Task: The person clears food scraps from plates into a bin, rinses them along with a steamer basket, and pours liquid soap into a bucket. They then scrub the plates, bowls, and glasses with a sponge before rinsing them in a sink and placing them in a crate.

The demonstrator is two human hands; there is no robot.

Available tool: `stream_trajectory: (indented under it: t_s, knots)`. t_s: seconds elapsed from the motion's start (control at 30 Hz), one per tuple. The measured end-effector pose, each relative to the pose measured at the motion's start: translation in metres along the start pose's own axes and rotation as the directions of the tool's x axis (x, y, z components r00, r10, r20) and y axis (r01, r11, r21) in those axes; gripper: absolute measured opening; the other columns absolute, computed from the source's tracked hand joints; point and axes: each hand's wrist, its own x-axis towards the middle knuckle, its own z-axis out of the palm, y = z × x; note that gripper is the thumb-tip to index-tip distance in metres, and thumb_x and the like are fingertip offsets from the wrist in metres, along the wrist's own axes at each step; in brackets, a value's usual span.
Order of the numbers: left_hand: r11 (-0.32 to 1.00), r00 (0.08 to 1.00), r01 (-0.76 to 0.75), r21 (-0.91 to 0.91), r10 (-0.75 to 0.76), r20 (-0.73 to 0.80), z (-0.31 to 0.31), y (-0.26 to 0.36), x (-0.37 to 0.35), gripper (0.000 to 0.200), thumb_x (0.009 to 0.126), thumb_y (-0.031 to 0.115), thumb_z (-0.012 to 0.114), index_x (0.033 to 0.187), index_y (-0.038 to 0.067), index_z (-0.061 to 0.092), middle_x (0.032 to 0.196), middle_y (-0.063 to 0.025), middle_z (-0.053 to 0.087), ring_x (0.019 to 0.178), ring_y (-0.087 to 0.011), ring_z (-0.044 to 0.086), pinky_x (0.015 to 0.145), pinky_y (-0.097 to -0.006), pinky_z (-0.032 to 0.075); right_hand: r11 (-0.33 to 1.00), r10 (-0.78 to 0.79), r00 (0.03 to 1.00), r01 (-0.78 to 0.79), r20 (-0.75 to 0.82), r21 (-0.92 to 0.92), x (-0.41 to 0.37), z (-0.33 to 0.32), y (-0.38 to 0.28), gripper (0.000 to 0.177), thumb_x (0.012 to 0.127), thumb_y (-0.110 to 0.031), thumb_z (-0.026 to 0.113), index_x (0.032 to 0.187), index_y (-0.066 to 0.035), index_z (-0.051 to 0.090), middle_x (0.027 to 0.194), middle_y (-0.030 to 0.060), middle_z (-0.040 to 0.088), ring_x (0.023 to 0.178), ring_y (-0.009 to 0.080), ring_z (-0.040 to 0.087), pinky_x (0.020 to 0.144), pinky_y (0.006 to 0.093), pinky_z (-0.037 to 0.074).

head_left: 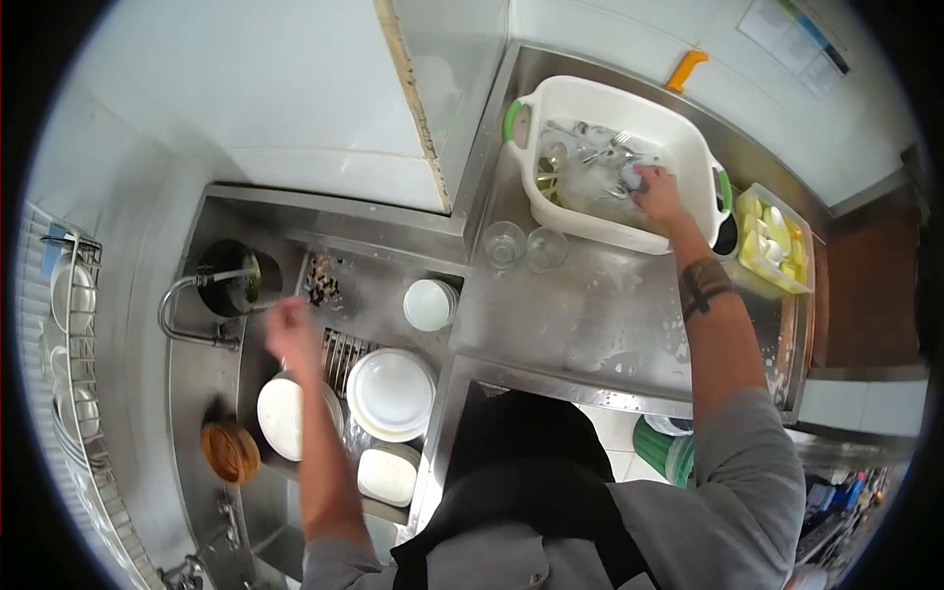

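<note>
My right hand reaches into a white basin with green handles. Its fingers are closed around a small grey thing that I cannot make out, over soapy water. Forks, spoons and other cutlery lie in the basin. My left hand, smeared by motion, is over the sink to the right of the curved faucet. Close by, water runs from the faucet into a dark pot. Below this hand stands a stack of white plates.
More white plates, small bowls and rectangular dishes stand in the sink. Food scraps lie behind the rack. Two glasses stand before the basin. A yellow container holds white spoons. A wooden bowl sits left.
</note>
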Motion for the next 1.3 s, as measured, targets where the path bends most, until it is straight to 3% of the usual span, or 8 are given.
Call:
stream_trajectory:
  t_s: [0.17, 0.5, 0.57, 0.63, 0.7, 0.93, 1.17, 1.3]
  knots:
    - [0.913, 0.737, 0.321, -0.252, -0.074, 0.672, 0.117, 0.091, -0.175, 0.043, 0.087, 0.005, 0.078, 0.128, 0.003, 0.063, 0.116, -0.0129, 0.072, 0.102, -0.0227, 0.07, 0.094, -0.0363, 0.056, 0.995, 0.069, 0.807, -0.009, 0.587, -0.104, 0.045, -0.022, -0.02, 0.031, 0.081, -0.018, 0.071, 0.111, -0.011, 0.07, 0.111, 0.0231, 0.072, 0.11, 0.041, 0.067, 0.095, 0.048, 0.055]
    - [0.868, 0.929, 0.306, -0.392, -0.182, 0.322, 0.27, 0.164, -0.173, 0.077, 0.071, 0.007, 0.083, 0.138, 0.0, 0.045, 0.126, -0.0175, 0.062, 0.116, -0.0321, 0.063, 0.103, -0.0416, 0.049, 0.979, -0.172, 0.495, 0.182, 0.851, 0.092, -0.009, -0.017, 0.042, 0.019, 0.08, -0.009, 0.066, 0.096, -0.006, 0.076, 0.11, 0.0187, 0.075, 0.103, 0.0388, 0.07, 0.088, 0.0479, 0.055]
    - [0.867, 0.895, 0.347, -0.358, -0.191, 0.403, 0.248, 0.166, -0.173, 0.068, 0.075, 0.01, 0.081, 0.134, 0.0, 0.049, 0.122, -0.017, 0.063, 0.113, -0.0315, 0.064, 0.1, -0.0418, 0.05, 0.606, -0.087, 0.671, -0.551, 0.736, 0.574, -0.012, -0.03, 0.07, 0.016, 0.092, -0.009, 0.06, 0.103, -0.007, 0.073, 0.119, 0.0088, 0.072, 0.109, 0.0295, 0.07, 0.095, 0.0425, 0.055]
    - [0.871, 0.86, 0.375, -0.318, -0.198, 0.471, 0.22, 0.153, -0.175, 0.059, 0.079, 0.013, 0.08, 0.13, 0.001, 0.052, 0.118, -0.0165, 0.065, 0.11, -0.0309, 0.066, 0.097, -0.042, 0.051, 0.201, -0.011, 0.661, -0.734, 0.75, 0.649, -0.006, -0.06, 0.051, 0.019, 0.096, -0.011, 0.059, 0.112, -0.008, 0.07, 0.121, 0.006, 0.071, 0.11, 0.0258, 0.069, 0.096, 0.04, 0.054]
    - [0.134, 0.487, 0.873, -0.469, -0.161, 0.859, 0.191, 0.122, -0.187, 0.043, 0.093, 0.023, 0.073, 0.126, 0.002, 0.056, 0.114, -0.0171, 0.067, 0.105, -0.0306, 0.067, 0.092, -0.0416, 0.054, -0.253, 0.047, 0.617, -0.753, 0.785, 0.607, -0.003, -0.093, 0.022, 0.023, 0.1, -0.014, 0.059, 0.121, -0.01, 0.066, 0.123, 0.0031, 0.069, 0.112, 0.0221, 0.068, 0.097, 0.0376, 0.054]
    - [-0.447, 0.552, 0.655, -0.609, -0.267, 0.79, 0.029, 0.026, -0.121, 0.042, 0.106, 0.042, 0.059, 0.122, 0.004, 0.053, 0.115, -0.0234, 0.067, 0.096, -0.0346, 0.069, 0.082, -0.0409, 0.06, -0.274, -0.239, 0.732, -0.681, 0.638, 0.679, -0.035, -0.119, -0.227, 0.037, 0.101, -0.019, 0.065, 0.135, -0.007, 0.061, 0.122, 0.0066, 0.07, 0.11, 0.0189, 0.068, 0.095, 0.0346, 0.055]
    - [-0.317, 0.792, 0.534, -0.784, -0.139, 0.595, -0.084, -0.021, 0.026, 0.04, 0.107, 0.042, 0.057, 0.124, 0.007, 0.048, 0.114, -0.0267, 0.066, 0.092, -0.032, 0.07, 0.077, -0.0384, 0.062, -0.213, -0.379, 0.666, -0.738, 0.642, 0.64, -0.058, -0.081, -0.473, 0.034, 0.099, -0.014, 0.067, 0.131, -0.004, 0.064, 0.117, 0.005, 0.071, 0.104, 0.0154, 0.069, 0.088, 0.0302, 0.055]
    - [-0.057, 0.575, 0.817, -0.573, 0.156, 0.803, -0.115, -0.045, -0.012, 0.054, 0.108, 0.049, 0.053, 0.143, 0.01, 0.044, 0.117, -0.0261, 0.064, 0.091, -0.0271, 0.068, 0.071, -0.0339, 0.06, -0.225, -0.282, 0.755, -0.652, 0.593, 0.724, -0.07, -0.07, -0.538, 0.025, 0.101, -0.019, 0.067, 0.123, -0.007, 0.065, 0.109, 0.004, 0.071, 0.096, 0.0125, 0.067, 0.082, 0.0291, 0.054]
